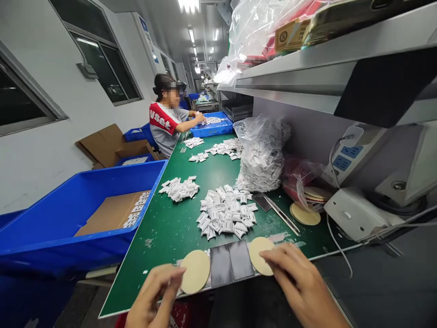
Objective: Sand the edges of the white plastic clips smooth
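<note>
My left hand [157, 291] is at the front table edge, thumb and index fingertips close together beside the left round cream pad [195, 272]. My right hand [305, 282] reaches over the right round cream pad [260, 255], its thumb and fingertips also drawn together. Whatever either pinch holds is too small or hidden to make out. Between the pads lie two dark flat rectangular plates [232, 263], side by side. Just beyond them spreads a heap of small white plastic parts [227, 212].
A smaller white heap [180, 188] lies farther left. At right are metal tweezers [282, 214], a clear bag of white parts [261, 164] and spare pads [305, 214]. A blue bin [85, 182] stands left. A co-worker [167, 118] sits farther along; a shelf [307, 77] overhangs the table.
</note>
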